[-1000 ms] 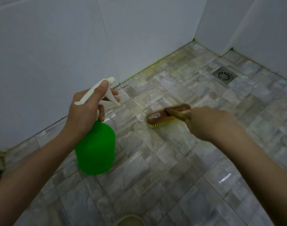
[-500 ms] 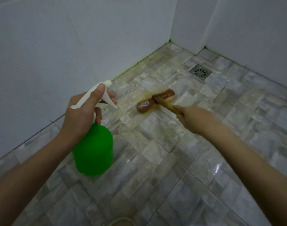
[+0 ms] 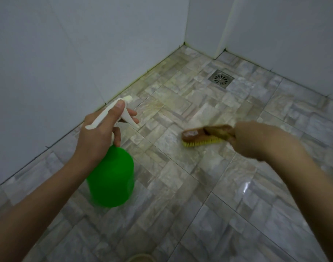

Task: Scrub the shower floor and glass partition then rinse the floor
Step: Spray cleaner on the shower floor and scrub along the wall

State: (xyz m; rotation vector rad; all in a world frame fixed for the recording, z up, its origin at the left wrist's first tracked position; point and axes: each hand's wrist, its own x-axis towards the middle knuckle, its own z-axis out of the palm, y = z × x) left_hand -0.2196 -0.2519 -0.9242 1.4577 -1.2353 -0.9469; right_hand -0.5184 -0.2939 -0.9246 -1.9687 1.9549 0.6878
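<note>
Gleaming wet stone-pattern floor (image 3: 180, 214) meets white walls (image 3: 48, 53).

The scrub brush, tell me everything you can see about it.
The scrub brush has a brown back that looks wooden, yellow bristles underneath and a pale label near its far end. It lies roughly level, bristles down on the tiled floor, between the spray bottle and the right hand, which closes its grip on the handle end. The picture is slightly blurred.
</note>
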